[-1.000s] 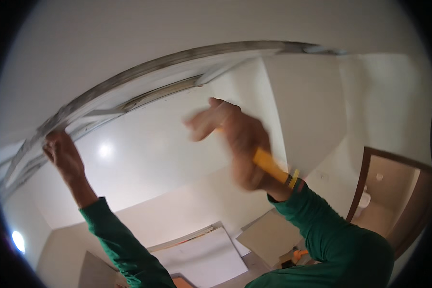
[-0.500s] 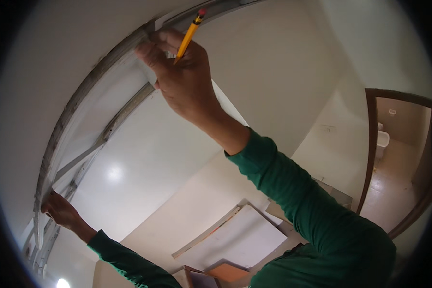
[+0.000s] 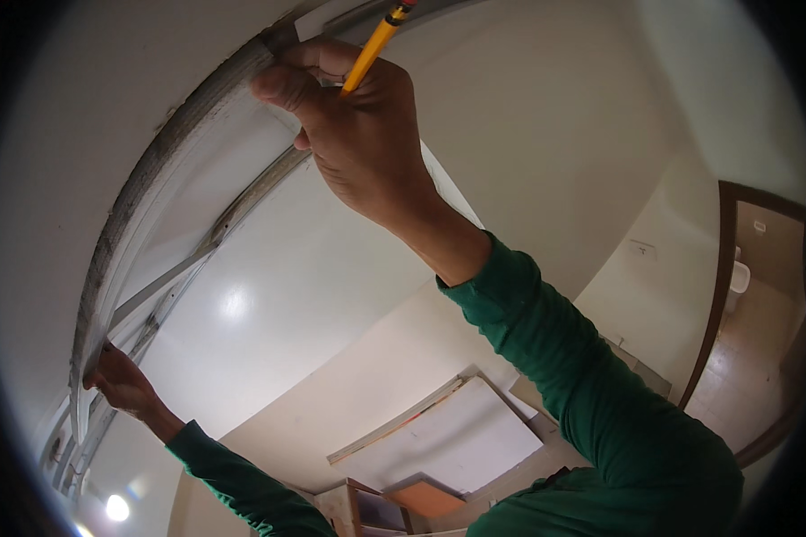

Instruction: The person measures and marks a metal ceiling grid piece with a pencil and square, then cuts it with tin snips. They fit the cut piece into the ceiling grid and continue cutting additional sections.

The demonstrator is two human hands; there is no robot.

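Observation:
My right hand (image 3: 358, 134) is raised near the top, closed, with a yellow pencil (image 3: 373, 49) tucked at the base of its thumb, eraser end up. Its thumb and fingertips meet the upper part of a long grey, streaked strip (image 3: 166, 148) along the ceiling opening; the strip looks curved in this view. Lower left, my left hand (image 3: 125, 383) is closed at the strip's other end, its fingertips partly hidden behind the edge. Both arms wear green sleeves.
Metal framing bars (image 3: 242, 206) show inside the opening. Below stand a large white board (image 3: 448, 438), an orange panel (image 3: 428, 498) and a wooden cabinet (image 3: 340, 506). On the right, a brown-framed doorway (image 3: 718, 268) leads to a room with a white basin (image 3: 739, 276).
The view has shifted slightly, so most of the scene sits a little further right. Both hands keep their places at the strip, and the pencil stays in my right hand.

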